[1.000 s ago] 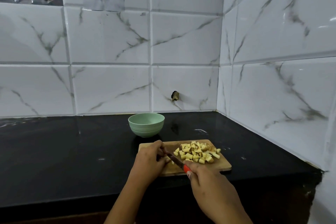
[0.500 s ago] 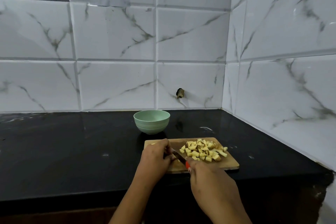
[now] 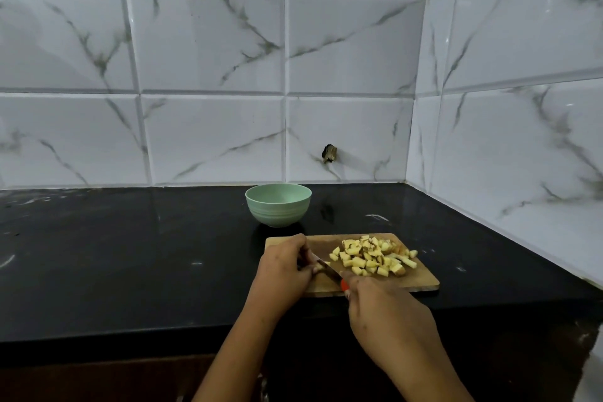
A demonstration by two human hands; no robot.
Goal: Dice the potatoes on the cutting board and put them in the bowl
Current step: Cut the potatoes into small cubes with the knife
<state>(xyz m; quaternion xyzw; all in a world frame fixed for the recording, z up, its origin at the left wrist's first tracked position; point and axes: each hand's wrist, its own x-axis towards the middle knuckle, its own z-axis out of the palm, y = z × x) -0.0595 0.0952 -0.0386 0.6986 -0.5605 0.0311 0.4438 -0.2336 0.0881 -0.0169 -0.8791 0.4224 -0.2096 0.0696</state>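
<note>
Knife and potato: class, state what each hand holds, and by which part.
The right hand holds the knife by its red handle. The left hand pins a small potato piece on the cutting board with its fingertips.

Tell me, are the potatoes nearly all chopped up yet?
Nearly. A big pile of diced potato already sits on the cutting board. The left hand holds one last small piece while the right hand cuts it with the knife. The green bowl looks empty, so moving the cubes into it is left.
</note>
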